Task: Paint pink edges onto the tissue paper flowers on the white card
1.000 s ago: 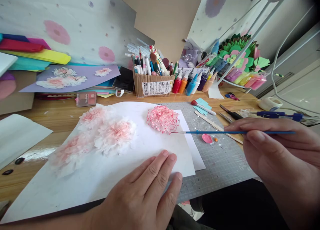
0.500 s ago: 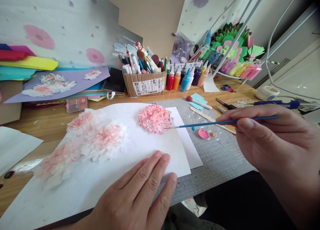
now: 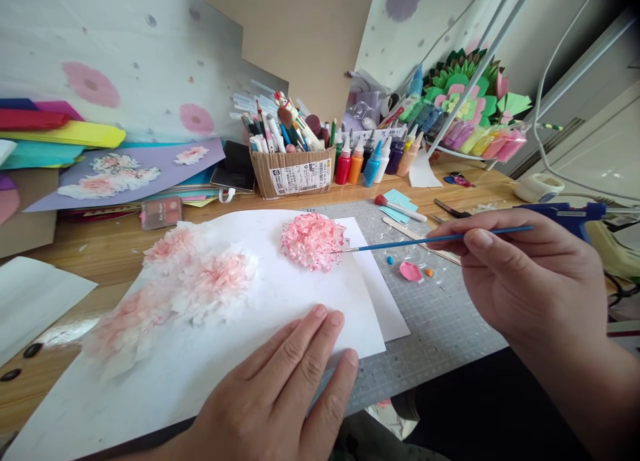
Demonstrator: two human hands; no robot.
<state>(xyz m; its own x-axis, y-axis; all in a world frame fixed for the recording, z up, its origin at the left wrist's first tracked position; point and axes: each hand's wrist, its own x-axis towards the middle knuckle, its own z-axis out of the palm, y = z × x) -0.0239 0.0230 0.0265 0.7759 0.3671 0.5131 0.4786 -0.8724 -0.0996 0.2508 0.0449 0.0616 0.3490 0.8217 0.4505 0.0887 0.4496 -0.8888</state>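
Between its thumb and fingers, my right hand [image 3: 530,274] grips a thin blue paintbrush [image 3: 400,243]. The brush tip meets the right edge of a ruffled pink flower [image 3: 313,241], whose petal edges are a darker pink. Lying flat with fingers stretched, my left hand [image 3: 285,387] presses on the white paper [image 3: 320,314] below that flower. Several paler pink-and-white ruffled flowers [image 3: 220,281] rest on the same paper to the left. Right of the paper, a pink blob of paint or clay [image 3: 411,271] sits on the grey cutting mat [image 3: 450,314].
Behind the paper stand a cardboard box [image 3: 293,174] of pens and brushes and a row of paint bottles [image 3: 373,164]. A makeup brush [image 3: 400,207], a wooden stick [image 3: 400,227] and a blue glue gun [image 3: 560,214] lie to the right. Purple paper [image 3: 65,194] is at back left.
My right hand and the paintbrush have shifted a little to the left, and the brush tip is slightly higher on the flower's edge. The whole view has moved slightly; my left hand stays on the paper.
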